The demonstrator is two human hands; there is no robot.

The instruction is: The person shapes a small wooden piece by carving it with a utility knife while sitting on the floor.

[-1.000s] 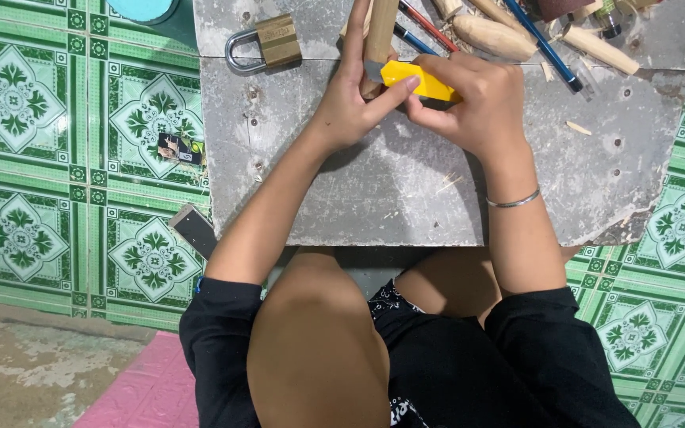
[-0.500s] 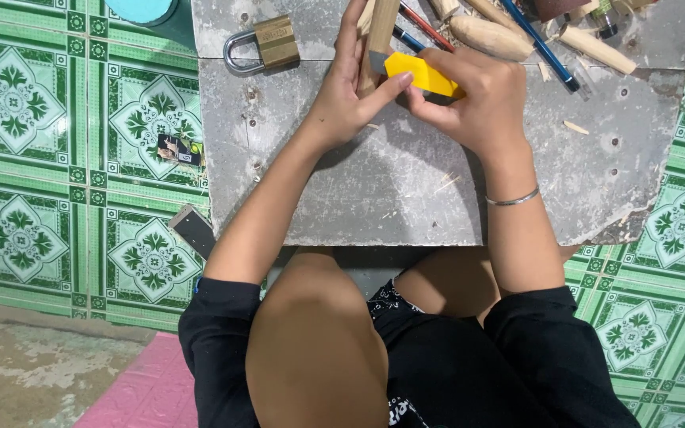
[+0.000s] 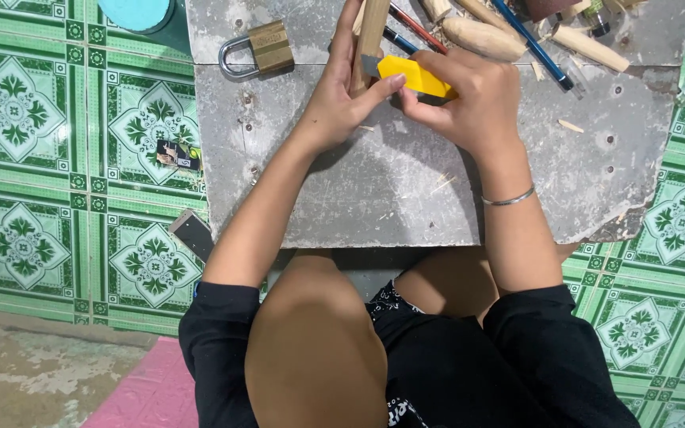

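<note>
My left hand grips an upright pale wooden stick over a grey stone slab, thumb pressed toward the blade. A yellow utility knife sits in my right hand, its blade end touching the side of the stick. The stick's top runs out of view. A thin bracelet circles my right wrist.
A brass padlock lies at the slab's far left. Carved wooden pieces, a blue pen and wood chips crowd the far edge. A teal lid and a small dark object rest on the green patterned tiles.
Both hands with the knife and stick have shifted slightly away from me, and the knife now sits higher against the stick.
</note>
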